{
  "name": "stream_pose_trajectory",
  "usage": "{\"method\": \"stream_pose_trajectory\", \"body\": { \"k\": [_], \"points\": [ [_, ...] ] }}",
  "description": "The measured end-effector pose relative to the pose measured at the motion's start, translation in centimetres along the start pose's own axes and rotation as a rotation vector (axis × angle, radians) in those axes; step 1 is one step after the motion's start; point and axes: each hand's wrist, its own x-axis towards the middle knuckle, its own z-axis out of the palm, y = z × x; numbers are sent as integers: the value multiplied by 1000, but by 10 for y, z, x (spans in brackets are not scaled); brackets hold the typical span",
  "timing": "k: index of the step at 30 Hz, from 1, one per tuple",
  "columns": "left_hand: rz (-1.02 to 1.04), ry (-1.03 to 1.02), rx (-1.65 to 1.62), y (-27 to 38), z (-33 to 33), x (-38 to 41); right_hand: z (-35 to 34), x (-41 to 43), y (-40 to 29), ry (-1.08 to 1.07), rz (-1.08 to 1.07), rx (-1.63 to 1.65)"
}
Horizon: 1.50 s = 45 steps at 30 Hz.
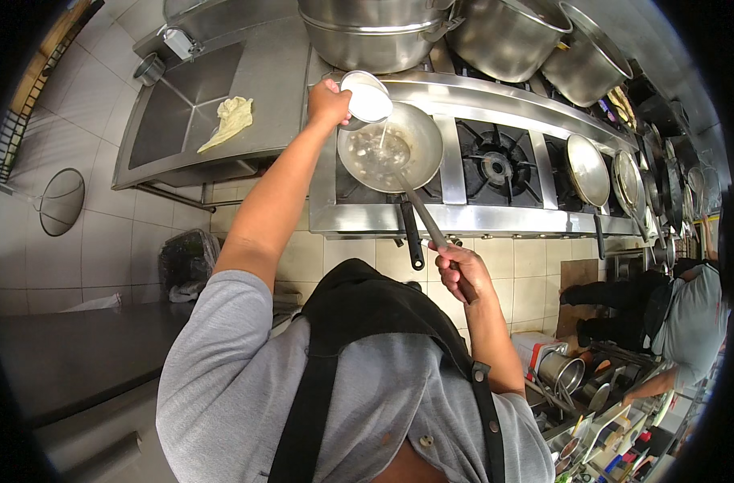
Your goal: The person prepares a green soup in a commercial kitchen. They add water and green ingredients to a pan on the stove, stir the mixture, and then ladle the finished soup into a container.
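Note:
Tilted over the pan's left side, a metal bowl (370, 102) of white liquid is gripped by my left hand (330, 105). A thin white stream falls from its lip into the frying pan (426, 136) on the stove. Small pale pieces lie in liquid inside the pan. My right hand (465, 273) is closed around the long handle of a ladle (424, 211), whose bowl end rests in the pan. Beside it the pan's black handle (412, 235) points toward me, untouched.
Large steel pots (373, 36) stand behind the burners. A bare burner (496, 166) and more pans (587, 169) are to the right. Left is a steel sink (161, 133) with a yellowish cloth (228, 122) on its counter. Another person (690, 308) works at far right, near cluttered shelves.

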Motion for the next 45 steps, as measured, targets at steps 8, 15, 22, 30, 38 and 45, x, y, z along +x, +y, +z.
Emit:
{"method": "stream_pose_trajectory", "body": {
  "k": [8,15,22,30,38,45],
  "points": [
    [-12,0,16,-3,0,-2,17,-7,1,128,-201,-413],
    [-16,0,45,1,1,-4,-2,9,5,276,-424,-902],
    [-4,14,37,0,2,-1,-19,19,28,318,-498,-1097],
    [-15,17,32,-5,2,1,8,-8,4,53,-77,-167],
    [-12,2,53,1,2,-3,10,-5,5,183,-297,-703],
    [8,13,53,4,2,-6,-14,11,12,384,-700,-1311]
  ]
}}
